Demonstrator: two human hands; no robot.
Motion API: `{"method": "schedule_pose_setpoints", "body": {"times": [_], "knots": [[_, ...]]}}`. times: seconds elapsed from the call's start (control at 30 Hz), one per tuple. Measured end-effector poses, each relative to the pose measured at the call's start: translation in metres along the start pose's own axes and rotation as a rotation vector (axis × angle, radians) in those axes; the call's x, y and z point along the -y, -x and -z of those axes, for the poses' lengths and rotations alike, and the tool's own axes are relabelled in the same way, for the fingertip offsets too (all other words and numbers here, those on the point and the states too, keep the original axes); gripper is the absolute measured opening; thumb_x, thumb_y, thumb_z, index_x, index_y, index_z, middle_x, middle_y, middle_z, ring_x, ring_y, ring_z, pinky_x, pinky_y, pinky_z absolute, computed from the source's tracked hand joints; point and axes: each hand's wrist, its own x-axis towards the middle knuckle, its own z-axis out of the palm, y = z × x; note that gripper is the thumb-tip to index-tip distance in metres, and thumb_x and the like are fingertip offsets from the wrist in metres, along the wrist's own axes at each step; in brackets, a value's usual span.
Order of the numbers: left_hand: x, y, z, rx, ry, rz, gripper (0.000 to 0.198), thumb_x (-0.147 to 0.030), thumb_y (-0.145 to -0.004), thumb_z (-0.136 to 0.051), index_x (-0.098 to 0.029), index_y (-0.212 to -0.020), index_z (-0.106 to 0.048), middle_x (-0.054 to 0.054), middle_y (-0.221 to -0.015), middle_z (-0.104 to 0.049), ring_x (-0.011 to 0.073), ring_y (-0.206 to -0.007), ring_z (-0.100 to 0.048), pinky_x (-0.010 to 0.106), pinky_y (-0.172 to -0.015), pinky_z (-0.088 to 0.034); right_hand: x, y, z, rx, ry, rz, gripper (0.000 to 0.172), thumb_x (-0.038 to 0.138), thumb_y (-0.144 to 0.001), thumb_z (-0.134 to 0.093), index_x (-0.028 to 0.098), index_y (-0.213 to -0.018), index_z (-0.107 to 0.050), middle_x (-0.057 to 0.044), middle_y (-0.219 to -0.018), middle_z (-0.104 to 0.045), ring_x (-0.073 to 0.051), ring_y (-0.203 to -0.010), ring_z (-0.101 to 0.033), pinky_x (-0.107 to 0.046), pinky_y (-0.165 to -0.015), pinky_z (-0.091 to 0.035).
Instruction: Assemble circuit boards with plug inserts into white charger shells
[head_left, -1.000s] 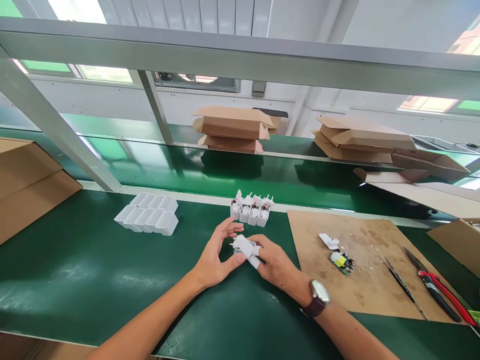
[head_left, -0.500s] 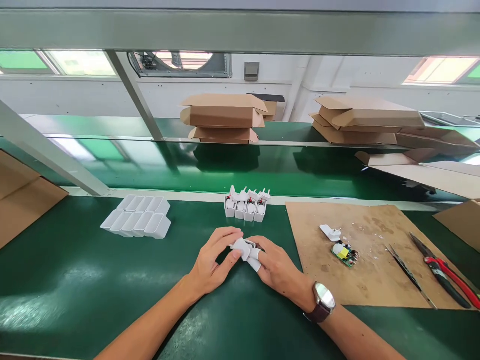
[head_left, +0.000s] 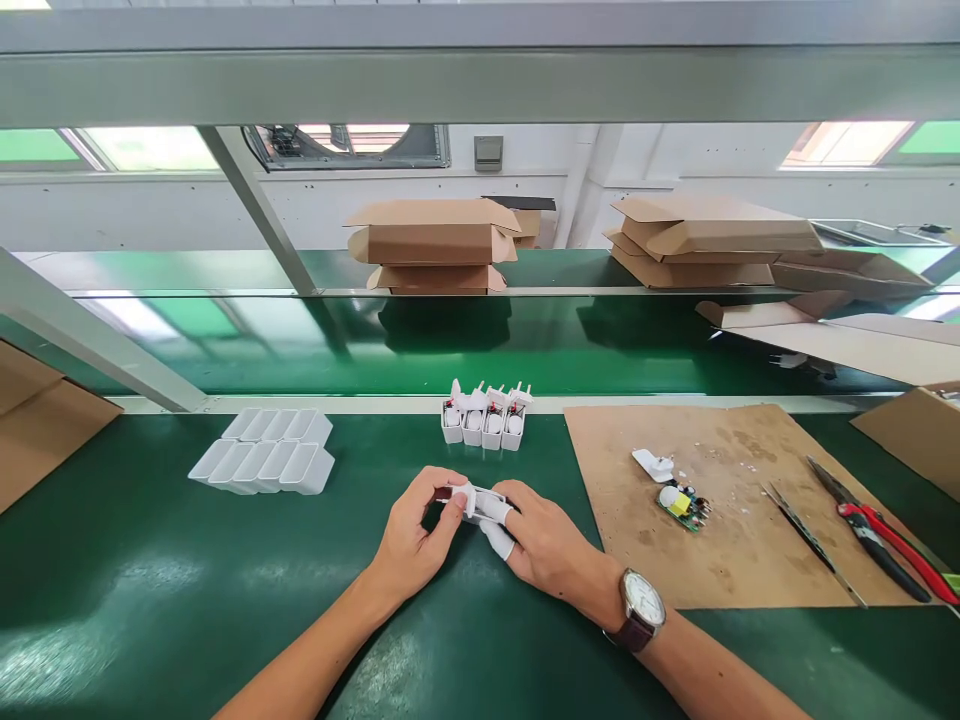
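Both hands meet over the green table, working on one small white charger casing (head_left: 489,502). My right hand (head_left: 551,540), with white covers on some fingertips, is wrapped round the casing from the right. My left hand (head_left: 420,525) pinches a white plug cover (head_left: 464,497) between thumb and fingers at the casing's left end. Whether the cover and casing are joined is hidden by the fingers. Just beyond stand several white chargers (head_left: 484,425) in a row, their plug covers tilted up and wires showing. To the left lie two rows of hollow white casings (head_left: 262,462).
On the right, a brown board (head_left: 600,470) bears a circuit board (head_left: 684,506), a loose plug cover (head_left: 654,465), tweezers (head_left: 814,543) and red-handled cutters (head_left: 870,530). Cardboard boxes (head_left: 431,240) sit on the far ledge. Another carton (head_left: 45,430) stands at the left edge.
The white pieces between my hands have turned, and the casing's long side shows more. Both hands have shifted slightly in view, as the whole view has moved a little.
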Motion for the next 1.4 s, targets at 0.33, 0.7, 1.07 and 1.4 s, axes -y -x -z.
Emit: {"method": "schedule_pose_setpoints", "body": {"times": [0.33,0.7,1.07,1.4], "knots": [[0.007,-0.001,0.0,-0.008,0.021,0.019,0.02,-0.037,-0.1,-0.052,-0.022,-0.107,-0.064,0.003,-0.089,-0.067,0.0139,-0.075,-0.065,0.026,-0.069,-0.057,-0.006,0.009,-0.01,-0.114,-0.139,-0.091,0.017,0.025,-0.102,-0.056,0.021,-0.119,-0.055,-0.011,-0.111,-0.07,-0.022,-0.083,-0.071,-0.034,-0.068,-0.06],[0.012,0.008,-0.012,0.022,-0.223,-0.239,0.09,-0.041,-0.08,-0.08,-0.026,-0.154,-0.029,0.013,-0.128,-0.06,0.0273,-0.107,-0.065,0.047,-0.092,-0.058,-0.001,-0.009,-0.012,-0.137,-1.246,-0.706,0.043,0.058,-0.087,-0.068,0.021,-0.109,-0.06,-0.006,-0.095,-0.074,-0.025,-0.083,-0.074,-0.044,-0.076,-0.063],[-0.003,0.006,-0.019,-0.09,-0.347,-0.492,0.074,-0.022,-0.09,-0.066,-0.023,-0.153,-0.029,0.015,-0.125,-0.061,0.0275,-0.109,-0.064,0.044,-0.089,-0.058,0.007,-0.008,-0.011,-0.082,-1.35,-0.688,0.039,0.054,-0.091,-0.06,0.021,-0.114,-0.062,-0.007,-0.097,-0.075,-0.026,-0.086,-0.074,-0.047,-0.08,-0.063],[0.037,-0.034,0.028,-0.432,-0.304,0.102,0.072,-0.035,-0.083,-0.072,-0.021,-0.147,-0.042,0.014,-0.127,-0.061,0.0283,-0.108,-0.063,0.049,-0.098,-0.052,-0.027,-0.009,0.015,-0.422,-0.522,-0.59,0.035,0.039,-0.095,-0.056,0.021,-0.125,-0.059,-0.012,-0.12,-0.067,-0.026,-0.104,-0.069,-0.048,-0.093,-0.06]]}}
